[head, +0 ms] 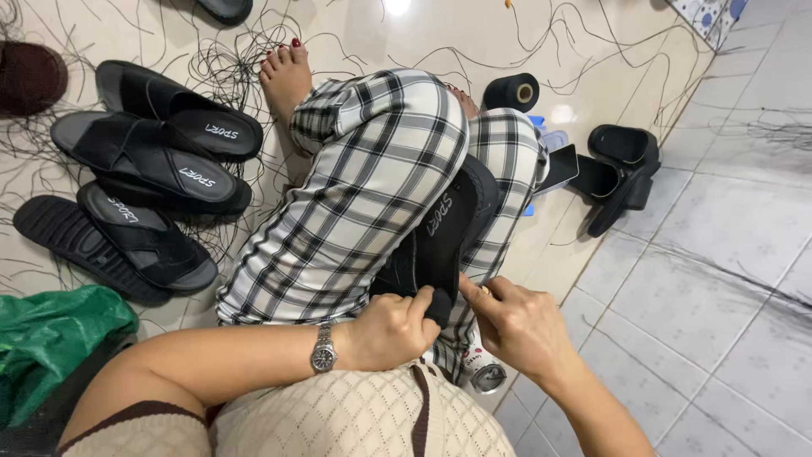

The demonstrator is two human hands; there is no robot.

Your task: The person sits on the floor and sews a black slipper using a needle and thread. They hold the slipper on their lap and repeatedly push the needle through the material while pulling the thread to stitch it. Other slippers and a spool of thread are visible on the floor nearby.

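One black sandal point(440, 245) in both hands' grip, left point(391, 328) and right point(518, 326), fingers closed on its heel.

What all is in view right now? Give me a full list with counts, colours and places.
sandal in hand: 1, black, clamped between the knees
finished sandals: about 4, black, floor at left
sandals at right: 2 or so, black, by the right knee
thread spool: 1, black, floor beyond the knees
loose threads: many, black, scattered on the tiles
green bag: 1, lower left
can: 1, white and red, under the hands
wristwatch: 1, silver, left wrist
left hand: grips the sandal's heel end
right hand: pinches the same end
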